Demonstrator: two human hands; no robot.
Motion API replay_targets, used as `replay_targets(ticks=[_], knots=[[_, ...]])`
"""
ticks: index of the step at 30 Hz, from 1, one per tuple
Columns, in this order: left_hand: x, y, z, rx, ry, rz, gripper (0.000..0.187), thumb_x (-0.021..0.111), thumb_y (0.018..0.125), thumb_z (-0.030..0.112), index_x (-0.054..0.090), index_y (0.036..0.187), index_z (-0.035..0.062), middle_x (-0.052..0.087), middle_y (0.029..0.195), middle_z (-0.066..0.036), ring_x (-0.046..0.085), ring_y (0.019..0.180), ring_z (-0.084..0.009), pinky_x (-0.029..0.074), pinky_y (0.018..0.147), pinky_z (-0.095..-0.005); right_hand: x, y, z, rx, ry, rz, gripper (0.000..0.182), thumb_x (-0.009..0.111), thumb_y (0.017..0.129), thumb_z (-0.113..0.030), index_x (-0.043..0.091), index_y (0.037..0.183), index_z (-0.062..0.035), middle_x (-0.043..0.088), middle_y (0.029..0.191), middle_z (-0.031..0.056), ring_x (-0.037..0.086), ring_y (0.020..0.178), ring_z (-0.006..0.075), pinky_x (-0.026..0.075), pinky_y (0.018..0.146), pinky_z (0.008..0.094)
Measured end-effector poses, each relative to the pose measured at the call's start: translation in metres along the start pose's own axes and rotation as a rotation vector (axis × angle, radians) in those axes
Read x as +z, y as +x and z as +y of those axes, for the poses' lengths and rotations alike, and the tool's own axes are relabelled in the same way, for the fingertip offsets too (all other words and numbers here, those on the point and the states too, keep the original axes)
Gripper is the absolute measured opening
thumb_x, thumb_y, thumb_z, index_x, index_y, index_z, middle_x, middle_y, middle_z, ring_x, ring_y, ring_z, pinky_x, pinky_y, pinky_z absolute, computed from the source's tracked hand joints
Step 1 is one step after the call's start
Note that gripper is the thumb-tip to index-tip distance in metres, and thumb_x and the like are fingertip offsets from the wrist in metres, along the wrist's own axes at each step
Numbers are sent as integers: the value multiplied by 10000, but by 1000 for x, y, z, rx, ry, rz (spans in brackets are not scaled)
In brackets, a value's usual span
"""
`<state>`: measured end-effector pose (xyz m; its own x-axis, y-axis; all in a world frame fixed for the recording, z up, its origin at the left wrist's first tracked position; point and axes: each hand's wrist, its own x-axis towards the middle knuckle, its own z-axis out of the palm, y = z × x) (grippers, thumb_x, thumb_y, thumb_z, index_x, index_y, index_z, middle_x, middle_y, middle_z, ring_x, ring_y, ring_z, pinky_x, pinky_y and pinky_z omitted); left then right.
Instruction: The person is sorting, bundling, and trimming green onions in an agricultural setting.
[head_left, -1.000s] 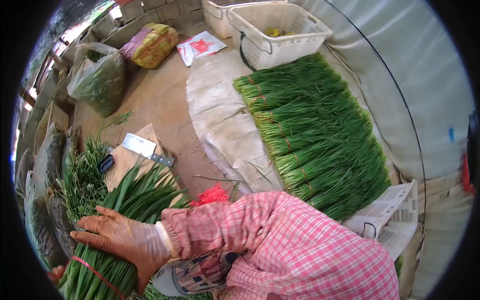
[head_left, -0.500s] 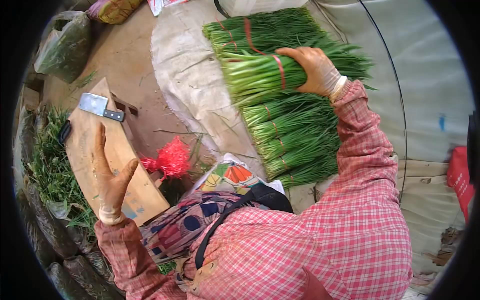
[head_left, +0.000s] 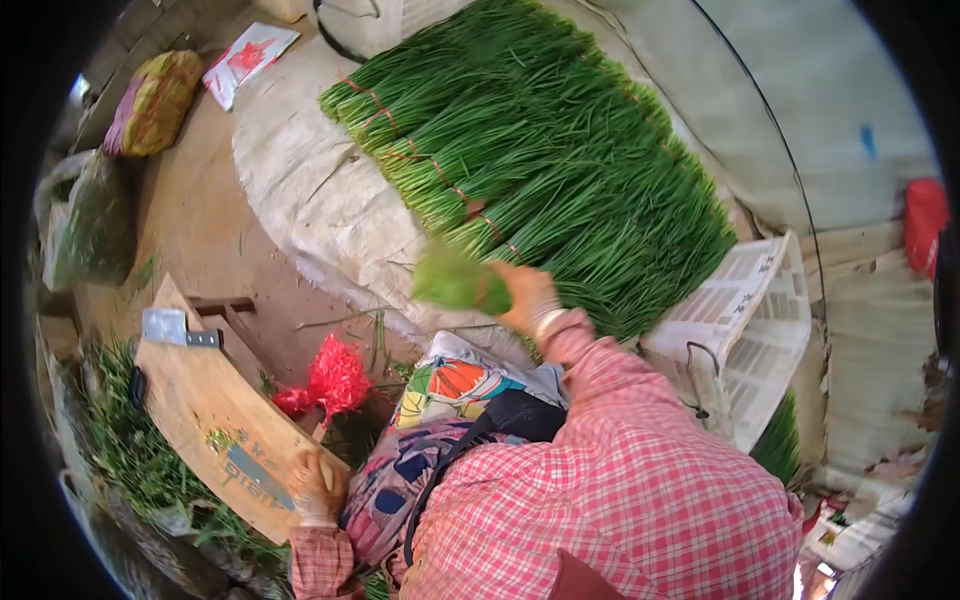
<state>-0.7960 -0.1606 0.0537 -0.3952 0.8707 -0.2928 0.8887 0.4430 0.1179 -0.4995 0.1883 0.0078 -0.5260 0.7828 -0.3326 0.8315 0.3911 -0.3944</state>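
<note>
My right hand [head_left: 525, 297] is wrapped round a green bundle [head_left: 455, 280], which is blurred by motion, near the lower left edge of the pile. The wide pile of long green stalks [head_left: 560, 150], tied with red bands near the pale ends, lies on a whitish cloth [head_left: 320, 200]. On the low end of the wooden board [head_left: 190, 400] rests my left hand [head_left: 318, 487], its fingers bent and partly smeared. A cleaver [head_left: 180, 328] lies at the board's far end, beside a black handle [head_left: 137, 387].
Red plastic string [head_left: 335, 380] sits right of the board. A white crate [head_left: 740, 330] stands right of the pile, another crate [head_left: 410, 20] behind it. Loose greens [head_left: 130, 440] lie left of the board. A filled plastic bag [head_left: 95, 225] and a yellow sack [head_left: 155, 100] stand further back.
My right hand has moved down and left, carrying the bundle off the pile. My left hand has dropped from above the board to its near end. The view has shifted, showing more of the pile.
</note>
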Motion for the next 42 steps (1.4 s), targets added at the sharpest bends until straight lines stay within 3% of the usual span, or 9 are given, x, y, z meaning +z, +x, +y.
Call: replay_targets(ticks=[3, 10, 11, 12, 20, 25, 32, 38, 42], knots=[[-1, -4, -5, -197, -383, -427, 362, 654, 758, 234, 496, 1058, 108, 624, 847, -141, 610, 796, -326, 472, 680, -408, 21, 8, -70, -351, -30, 108, 722, 727, 586, -261, 445, 1246, -178, 572, 916, 118, 569, 893, 270, 428, 754, 410], [34, -40, -39, -305, -542, -589, 284, 619, 839, 198, 569, 1057, 23, 631, 923, -107, 602, 858, -202, 471, 760, -308, -45, 41, -136, -913, -96, 240, 565, 546, 693, -216, 448, 1248, -174, 548, 865, 28, 545, 836, 227, 381, 769, 392], [37, -50, -46, -328, -593, -590, 281, 616, 840, 213, 577, 1038, 19, 633, 905, -115, 599, 849, -205, 469, 756, -313, -50, 48, -120, -934, -145, 408, 748, 734, 484, -251, 504, 1188, -145, 563, 826, 25, 573, 814, 241, 402, 784, 378], [42, -55, -52, -339, -647, -588, 281, 614, 840, 228, 585, 1020, 14, 634, 887, -123, 596, 841, -207, 468, 751, -318, -63, 53, -99, -904, -243, 365, 661, 726, 550, -245, 520, 1170, -146, 591, 852, 22, 587, 817, 244, 404, 784, 388], [10, -32, -21, -416, -672, -668, 288, 583, 858, 260, 604, 989, 4, 645, 870, -123, 588, 809, -184, 457, 752, -312, -95, 13, 136, -310, -874, -681, 575, 640, 658, -89, 504, 1198, -229, 585, 1085, 60, 526, 1074, 245, 389, 913, 413], [0, -27, -10, -418, -642, -678, 278, 567, 868, 247, 603, 993, 2, 647, 876, -108, 586, 826, -169, 447, 771, -288, -27, -72, 233, -82, -860, -1288, 526, 634, 703, -226, 493, 1210, -251, 569, 1118, 70, 512, 1100, 252, 397, 909, 427], [-7, -38, 4, -498, -563, -592, 307, 587, 851, 285, 624, 995, 16, 658, 899, -118, 608, 830, -200, 467, 762, -303, 137, -148, 278, -64, -599, -921, 562, 656, 680, -319, 487, 1212, -254, 589, 1062, 65, 546, 1044, 254, 387, 913, 429], [-16, -42, 21, -513, -408, -613, 369, 555, 832, 393, 644, 992, 72, 643, 942, -156, 615, 895, -300, 474, 777, -355, 104, -117, 281, -378, -637, -711, 472, 610, 734, -344, 502, 1186, -263, 593, 1023, 54, 553, 1007, 246, 351, 943, 439], [-23, -38, 32, -498, -336, -628, 418, 506, 823, 447, 651, 972, 83, 640, 951, -152, 596, 908, -326, 462, 799, -389, 155, -142, 320, -172, -579, -614, 344, 495, 811, -265, 498, 1154, -260, 547, 1083, 65, 505, 1047, 271, 292, 992, 488]])
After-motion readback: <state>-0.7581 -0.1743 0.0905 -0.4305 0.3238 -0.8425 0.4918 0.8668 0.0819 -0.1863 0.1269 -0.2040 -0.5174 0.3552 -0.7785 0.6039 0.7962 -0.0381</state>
